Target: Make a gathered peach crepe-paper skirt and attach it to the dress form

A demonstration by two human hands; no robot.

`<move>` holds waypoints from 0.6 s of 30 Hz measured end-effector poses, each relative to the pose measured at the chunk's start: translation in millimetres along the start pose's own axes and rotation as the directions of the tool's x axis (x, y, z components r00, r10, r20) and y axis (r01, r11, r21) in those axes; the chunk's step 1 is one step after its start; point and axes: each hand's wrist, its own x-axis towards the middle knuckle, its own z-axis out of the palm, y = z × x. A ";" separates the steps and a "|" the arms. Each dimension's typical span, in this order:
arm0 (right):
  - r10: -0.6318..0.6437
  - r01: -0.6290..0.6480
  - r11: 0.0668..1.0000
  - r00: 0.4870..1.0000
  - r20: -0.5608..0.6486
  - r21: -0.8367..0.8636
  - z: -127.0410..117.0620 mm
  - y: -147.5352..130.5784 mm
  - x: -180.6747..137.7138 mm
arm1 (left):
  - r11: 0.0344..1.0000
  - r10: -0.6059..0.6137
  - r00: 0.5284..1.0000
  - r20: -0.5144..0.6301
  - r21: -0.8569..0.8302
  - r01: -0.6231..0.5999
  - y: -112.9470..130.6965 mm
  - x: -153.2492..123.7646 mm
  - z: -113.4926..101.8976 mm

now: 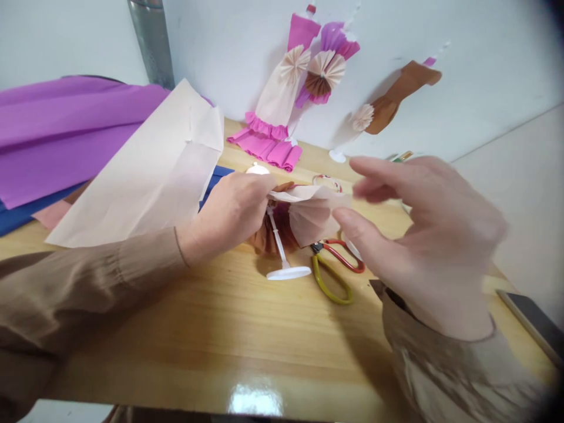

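Note:
My left hand [231, 212] is closed around a small paper-dress figure [304, 217] on a white stand [286, 271], gripping its top where beige pleated paper fans out over a brown skirt. My right hand [414, 235] hovers at the figure's right, fingers spread, its thumb touching the edge of the beige pleated paper. Under the figure, scissors [332, 271] with red and yellow handles lie on the wooden table [211, 335].
Beige [145, 176], purple [61, 132] and blue [17, 214] paper sheets lie at the left. Finished paper dresses in pink [277, 111] and brown [392, 103] lean on the white wall behind. A dark phone [533, 320] lies at the right edge.

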 end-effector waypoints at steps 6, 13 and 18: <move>0.041 -0.044 0.999 0.993 0.111 0.022 30.3 18.6 -2.3 | 0.995 -0.032 0.995 0.099 0.092 0.023 4.5 -0.5 -1.4; 0.054 -0.057 0.998 0.995 0.087 0.034 41.4 14.9 -3.9 | 0.995 -0.049 0.986 0.162 0.089 0.034 9.8 1.5 0.7; 0.042 -0.043 0.999 0.999 0.022 0.031 47.3 19.9 -4.7 | 0.996 -0.083 0.980 0.183 0.027 0.080 10.9 3.4 -0.9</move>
